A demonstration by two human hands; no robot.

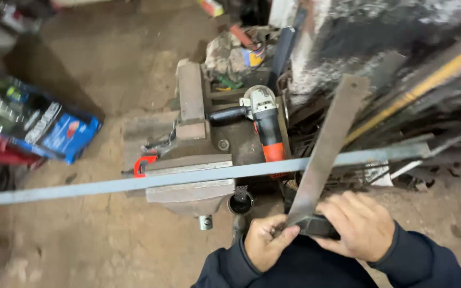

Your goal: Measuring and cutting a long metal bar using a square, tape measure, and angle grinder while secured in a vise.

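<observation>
The head view looks down on a cluttered workshop floor where a person stands at a bench vise (190, 184). A long grey steel bar (134, 183) lies clamped across its jaws, running from the far left edge to well past the right. Both hands meet low in the picture, near the body. The left hand (265, 241) pinches the lower end of a flat rusty metal strip (328, 146), fingers closed on it; the right hand (354, 224) is closed over a dark block (316, 226) at that same end. The strip slants up and to the right, crossing over the grey bar, its far end with a small hole. It looks stiff and fairly heavy for its width, with rough, rusted faces that should grip well but edges that may be sharp; holding it by the flat sides near the lower end seems safest. An orange angle grinder (265, 125) rests behind the vise.
</observation>
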